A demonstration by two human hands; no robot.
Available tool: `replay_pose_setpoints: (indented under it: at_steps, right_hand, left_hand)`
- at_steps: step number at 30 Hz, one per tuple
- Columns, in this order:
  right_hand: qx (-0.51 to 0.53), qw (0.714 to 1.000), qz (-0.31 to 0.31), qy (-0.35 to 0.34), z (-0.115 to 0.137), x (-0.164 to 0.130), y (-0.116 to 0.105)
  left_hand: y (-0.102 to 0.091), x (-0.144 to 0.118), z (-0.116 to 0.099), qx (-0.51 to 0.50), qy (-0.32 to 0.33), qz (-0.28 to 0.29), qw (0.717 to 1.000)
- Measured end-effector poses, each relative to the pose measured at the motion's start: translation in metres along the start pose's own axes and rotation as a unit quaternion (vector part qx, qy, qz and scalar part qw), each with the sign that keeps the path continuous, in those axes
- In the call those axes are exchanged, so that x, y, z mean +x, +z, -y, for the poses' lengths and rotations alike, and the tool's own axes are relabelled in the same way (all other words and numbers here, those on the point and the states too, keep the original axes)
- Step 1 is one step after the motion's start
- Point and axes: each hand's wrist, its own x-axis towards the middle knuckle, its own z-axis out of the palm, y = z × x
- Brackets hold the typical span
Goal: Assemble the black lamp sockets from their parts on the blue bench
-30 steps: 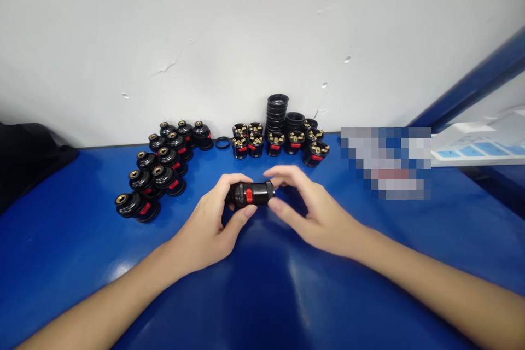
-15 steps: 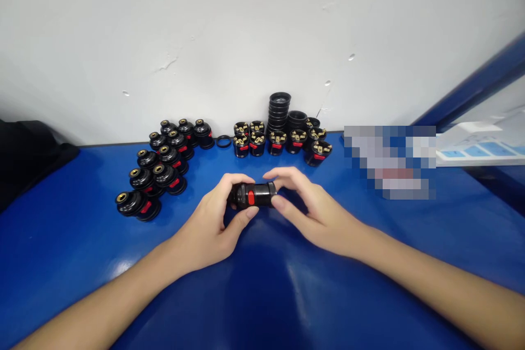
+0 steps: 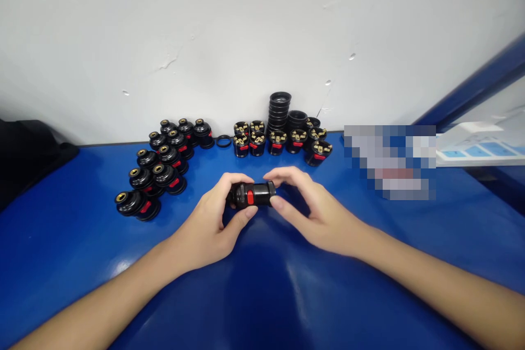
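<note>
A black lamp holder [image 3: 262, 195] with a red switch lies on its side between my hands, above the blue table. My left hand [image 3: 221, 213] is wrapped round its domed left end, thumb along the lower edge. At the open right end, my right hand [image 3: 307, 202] curves its fingers and thumb round the rim. Its far fingertips are partly hidden behind the holder. Beyond my hands stand lamp holder bodies [image 3: 278, 143] with brass contacts facing up and red switches. Left of them are several capped lamp holders [image 3: 164, 176] in slanting rows, with brass-lined holes on top.
A stack of black threaded rings [image 3: 279, 115] rises by the wall, a shorter stack [image 3: 297, 118] beside it. One loose black ring [image 3: 223, 141] lies flat. A blurred-out patch [image 3: 389, 164] and a white box [image 3: 476, 145] are at right; black cloth [image 3: 33, 158] is at left.
Both hands and the lamp holder have shifted very slightly to the left. The grip looks the same, and the other parts stay in place.
</note>
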Motion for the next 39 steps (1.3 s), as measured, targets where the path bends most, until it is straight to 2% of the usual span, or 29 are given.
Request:
replay_pose_setpoints:
  at_steps: [3,7,11,14,18,22,35,39]
  right_hand:
    - [0.001,0.999,-0.019,-0.031,-0.0012,-0.0004,0.0003]
    - [-0.009,1.0,-0.01,0.0,-0.0011,0.0003,0.0009]
    - [-0.016,1.0,-0.018,-0.02,0.0007,0.0009,0.0008]
    - [-0.027,0.999,-0.021,0.007,0.0011,0.0,0.0007]
    - [-0.038,0.999,-0.027,-0.002,0.0005,-0.0012,0.0017]
    - [-0.051,0.998,-0.015,0.017,-0.0003,-0.0004,0.0023]
    - [-0.06,0.998,-0.01,0.022,-0.0013,0.0005,-0.0003]
    - [-0.061,0.998,-0.016,-0.005,-0.0017,0.001,-0.0011]
  left_hand:
    - [-0.0002,0.0001,0.0001,0.0,-0.008,-0.001,1.0]
    - [-0.0009,0.0002,-0.0003,-0.003,-0.008,0.007,1.0]
    - [-0.0007,0.0001,0.0003,-0.004,-0.012,0.003,1.0]
    - [-0.0005,0.0001,0.0007,-0.005,-0.011,0.006,1.0]
    - [-0.0008,0.0002,0.0006,-0.007,-0.008,0.0,1.0]
    - [-0.0007,-0.0004,0.0009,-0.01,-0.01,0.0,1.0]
    - [-0.0005,0.0012,-0.0002,-0.014,-0.01,0.001,1.0]
    - [-0.001,-0.0001,0.0001,-0.008,-0.013,0.001,1.0]
